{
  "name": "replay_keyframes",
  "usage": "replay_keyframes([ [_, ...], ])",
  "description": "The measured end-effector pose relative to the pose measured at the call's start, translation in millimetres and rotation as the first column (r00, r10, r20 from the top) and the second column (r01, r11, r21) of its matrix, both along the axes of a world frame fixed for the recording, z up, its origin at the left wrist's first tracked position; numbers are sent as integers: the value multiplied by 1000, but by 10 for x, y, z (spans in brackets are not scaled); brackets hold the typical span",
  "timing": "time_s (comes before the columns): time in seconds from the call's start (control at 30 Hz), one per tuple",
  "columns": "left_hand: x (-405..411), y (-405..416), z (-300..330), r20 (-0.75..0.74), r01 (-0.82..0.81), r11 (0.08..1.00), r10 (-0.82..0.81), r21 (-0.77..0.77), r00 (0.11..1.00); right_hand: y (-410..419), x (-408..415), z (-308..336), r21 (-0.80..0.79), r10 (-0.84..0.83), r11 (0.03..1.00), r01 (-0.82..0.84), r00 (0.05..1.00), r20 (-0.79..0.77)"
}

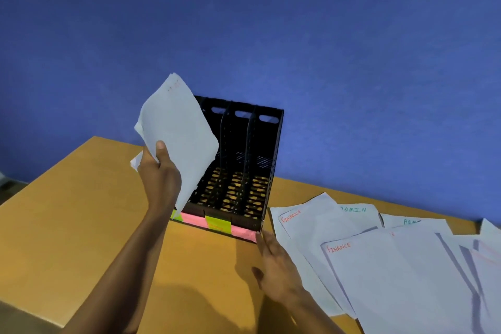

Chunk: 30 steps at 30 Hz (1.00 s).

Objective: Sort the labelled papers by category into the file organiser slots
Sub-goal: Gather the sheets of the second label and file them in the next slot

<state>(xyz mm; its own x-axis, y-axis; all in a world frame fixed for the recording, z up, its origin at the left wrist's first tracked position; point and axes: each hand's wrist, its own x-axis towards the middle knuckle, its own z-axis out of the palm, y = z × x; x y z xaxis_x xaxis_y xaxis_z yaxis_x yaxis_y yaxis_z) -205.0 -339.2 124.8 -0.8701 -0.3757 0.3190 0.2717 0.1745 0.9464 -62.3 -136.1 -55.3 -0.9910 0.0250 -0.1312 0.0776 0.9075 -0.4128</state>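
Holding a sheet of paper [177, 133] up in our left hand [160, 171], we grip it near its lower left edge, thumb on the front. Its long axis runs steeply up and tilts left, the top corner with faint red writing pointing at the blue wall [325, 35]. It hangs over the leftmost slot of the black file organiser [244, 165], which stands upright on the wooden desk [81, 225] with coloured sticky labels [217, 222] along its front. Our right hand [273, 266] lies flat, fingers spread, empty, beside the loose papers [393, 266] marked FINANCE and ADMIN.
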Motion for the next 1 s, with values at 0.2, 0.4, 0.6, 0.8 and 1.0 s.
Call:
replay_keyframes([
  [0.2,-382,165,-197,75,29,997,-34,67,997,43,-47,4,-22,-9,1000,8,997,-71],
  [0.4,-628,313,-478,117,89,996,-90,15,989,25,-64,-6,-37,15,999,-16,999,-32],
  [0.6,-689,416,-822,188,153,987,-143,-43,972,13,-14,-72,-95,7,995,-7,1000,5],
  [0.8,-583,491,-1259,282,236,959,-186,-155,941,13,-51,-111,-163,-38,986,33,999,-31],
  [1.0,-559,439,-1440,343,288,921,-190,-261,920,21,-82,-142,-254,-2,967,-11,999,-52],
])
